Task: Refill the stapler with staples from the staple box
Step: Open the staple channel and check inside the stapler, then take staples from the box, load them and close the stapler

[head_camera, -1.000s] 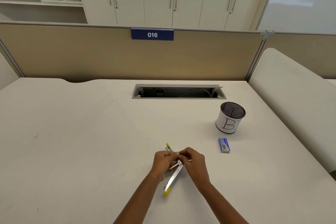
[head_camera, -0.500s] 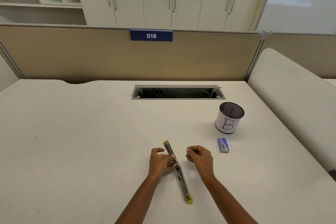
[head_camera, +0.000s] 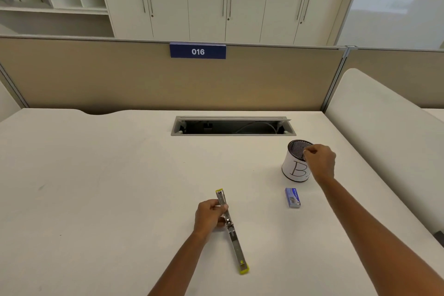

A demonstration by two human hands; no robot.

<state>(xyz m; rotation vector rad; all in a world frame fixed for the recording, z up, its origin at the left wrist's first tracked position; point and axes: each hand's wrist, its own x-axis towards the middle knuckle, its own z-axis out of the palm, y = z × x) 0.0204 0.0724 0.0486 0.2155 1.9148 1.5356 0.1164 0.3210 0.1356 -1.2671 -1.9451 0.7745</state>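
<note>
The stapler (head_camera: 234, 240), silver with yellow ends, lies swung fully open in a long line on the white desk (head_camera: 108, 187). My left hand (head_camera: 209, 217) grips its far half near the hinge. The small blue staple box (head_camera: 292, 197) rests to the right, untouched. My right hand (head_camera: 320, 163) hovers over the rim of the mesh cup (head_camera: 296, 162) marked "B", fingertips pinched together; whether they hold anything is too small to tell.
An open cable tray slot (head_camera: 233, 126) is set into the desk behind. A tan partition (head_camera: 144, 79) with a "016" sign closes the back. A white curved divider (head_camera: 384, 132) borders the right side.
The stapler went from held between both hands to laid out flat and open. My right hand left it and moved right and away, up to the mesh cup.
</note>
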